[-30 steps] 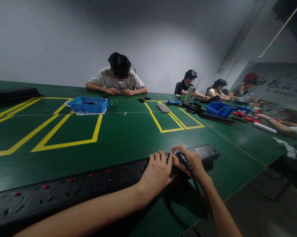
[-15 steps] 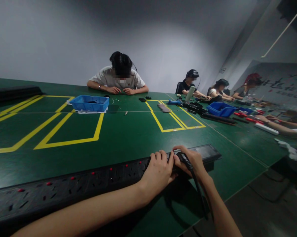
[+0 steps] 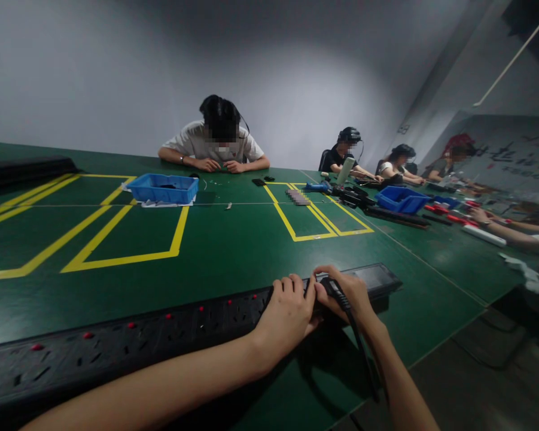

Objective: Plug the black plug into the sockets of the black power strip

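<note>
A long black power strip (image 3: 183, 326) with sockets and a row of small red parts lies slantwise across the near side of the green table. My left hand (image 3: 288, 311) is closed over the strip toward its right end, fingers across the top and thumb low on the near side. Just right of it, my right hand (image 3: 347, 293) grips a black plug (image 3: 329, 284), whose cord (image 3: 359, 347) hangs down past the table edge. The plug sits against the strip's top; how far it is in is hidden by my fingers.
Yellow tape outlines mark the green table (image 3: 233, 251). A blue bin (image 3: 163, 188) stands beyond, a second blue bin (image 3: 401, 199) and tools to the right. Another black strip (image 3: 27, 170) lies far left. A co-worker (image 3: 215, 140) sits opposite; several others sit at right.
Both my hands and the strip stay where they were. At the far right, a co-worker's hands have shifted slightly.
</note>
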The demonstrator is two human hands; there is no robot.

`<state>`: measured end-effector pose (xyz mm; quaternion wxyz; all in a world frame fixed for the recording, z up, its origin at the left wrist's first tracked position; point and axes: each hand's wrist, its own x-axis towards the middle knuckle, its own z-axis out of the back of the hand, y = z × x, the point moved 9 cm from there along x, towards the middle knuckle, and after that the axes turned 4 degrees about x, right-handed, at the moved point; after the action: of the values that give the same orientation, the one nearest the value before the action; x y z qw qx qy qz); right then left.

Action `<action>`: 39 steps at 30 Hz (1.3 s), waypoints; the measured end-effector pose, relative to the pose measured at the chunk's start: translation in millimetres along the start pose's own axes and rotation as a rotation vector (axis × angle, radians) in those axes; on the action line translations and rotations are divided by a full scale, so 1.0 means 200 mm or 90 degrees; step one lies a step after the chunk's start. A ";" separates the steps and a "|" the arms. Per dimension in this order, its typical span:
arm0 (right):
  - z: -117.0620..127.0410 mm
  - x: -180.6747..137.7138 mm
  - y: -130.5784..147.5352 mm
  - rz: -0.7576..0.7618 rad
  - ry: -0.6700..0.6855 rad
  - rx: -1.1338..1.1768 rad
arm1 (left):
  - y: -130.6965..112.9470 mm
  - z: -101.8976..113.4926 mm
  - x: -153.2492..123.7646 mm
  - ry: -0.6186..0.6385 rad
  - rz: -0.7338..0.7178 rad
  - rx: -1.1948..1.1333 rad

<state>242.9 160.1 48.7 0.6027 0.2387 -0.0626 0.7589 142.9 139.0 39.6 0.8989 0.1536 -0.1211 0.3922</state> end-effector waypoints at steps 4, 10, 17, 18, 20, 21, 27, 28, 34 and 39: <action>0.00 0.00 0.00 -0.002 -0.001 0.001 | 0.01 0.00 0.00 -0.003 0.005 0.001; 0.00 0.00 0.00 0.003 0.002 0.002 | 0.00 0.00 0.00 -0.001 0.003 0.002; 0.01 0.00 0.01 0.007 -0.001 0.001 | 0.00 0.00 0.00 -0.001 0.001 -0.002; 0.01 0.00 0.02 0.007 -0.002 0.001 | 0.00 0.00 0.00 0.000 0.001 -0.003; 0.01 0.00 0.02 0.007 -0.003 -0.001 | 0.00 -0.01 0.00 0.001 -0.001 -0.004; 0.01 0.00 0.02 0.005 -0.005 -0.002 | 0.00 -0.01 0.00 0.001 -0.001 -0.005; 0.01 0.00 0.01 -0.002 -0.010 -0.005 | 0.00 -0.01 0.00 0.003 -0.003 -0.004; 0.01 0.00 0.01 -0.001 -0.009 -0.004 | 0.00 -0.01 0.00 0.003 -0.002 -0.004; 0.01 0.00 0.01 0.001 -0.007 0.000 | 0.00 -0.01 0.00 0.002 0.005 -0.003; 0.01 0.00 0.01 0.001 -0.005 -0.004 | 0.00 0.00 0.00 0.002 0.006 -0.006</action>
<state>241.3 158.8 51.1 0.6026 0.2396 -0.0673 0.7582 142.7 139.5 39.6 0.8978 0.1485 -0.1221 0.3961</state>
